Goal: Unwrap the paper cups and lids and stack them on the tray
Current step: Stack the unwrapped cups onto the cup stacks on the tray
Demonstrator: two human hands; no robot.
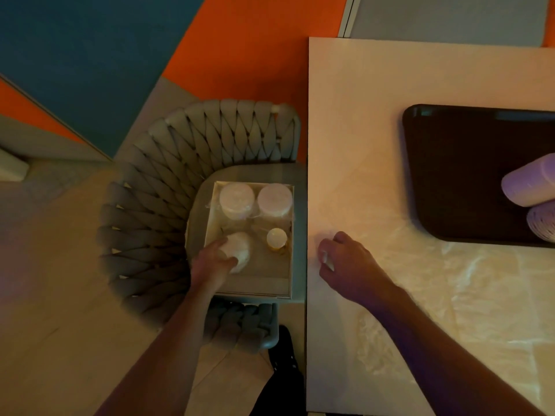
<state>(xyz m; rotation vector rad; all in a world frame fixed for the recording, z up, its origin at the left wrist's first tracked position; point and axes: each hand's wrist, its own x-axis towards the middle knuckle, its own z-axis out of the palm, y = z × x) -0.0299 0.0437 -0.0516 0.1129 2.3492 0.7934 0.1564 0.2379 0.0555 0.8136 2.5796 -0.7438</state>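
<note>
An open box [282, 283] sits on a chair seat left of the table. Inside stand two wrapped stacks of white cups or lids [236, 199] [275, 199], a smaller wrapped stack [276, 238] and a white wrapped bundle [240, 250]. My left hand [211, 262] reaches into the box and grips that white bundle. My right hand [348, 265] rests near the table's left edge, its fingers curled on a small white scrap [327, 259]. On the dark tray [456, 175] at the right lie two stacks of pale cups [528, 181] [542, 222].
A grey woven chair [168, 187] holds the box, close against the pale table [375, 115]. Crumpled clear plastic wrap [468, 295] spreads over the table in front of the tray. The floor beyond is orange and blue.
</note>
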